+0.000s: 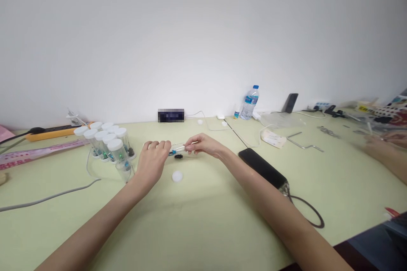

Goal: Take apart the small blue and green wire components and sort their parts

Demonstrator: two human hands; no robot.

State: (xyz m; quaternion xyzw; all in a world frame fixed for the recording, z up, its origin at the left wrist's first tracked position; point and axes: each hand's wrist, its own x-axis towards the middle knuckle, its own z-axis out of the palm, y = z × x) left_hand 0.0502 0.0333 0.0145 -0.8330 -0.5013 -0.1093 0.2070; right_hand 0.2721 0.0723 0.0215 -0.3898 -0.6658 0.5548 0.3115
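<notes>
My left hand [154, 159] is closed around one end of a clear plastic tube [179, 148], held lying sideways just above the table. A small blue part shows inside the tube near the left fingers. At the tube's right end, the fingertips of my right hand [202, 145] are pinched together on it; whether they also hold a smaller piece is hidden. Just below lies a small black part [179, 156] with a thin pin or wire. A round white cap [177, 176] rests flat on the table, nearer to me.
Several capped clear tubes [116, 150] stand at the left, by an orange power strip [52, 133]. A black phone [262, 168] with a strap lies by my right forearm. A water bottle [250, 102] stands at the wall. Another person's hand [394, 139] is at far right.
</notes>
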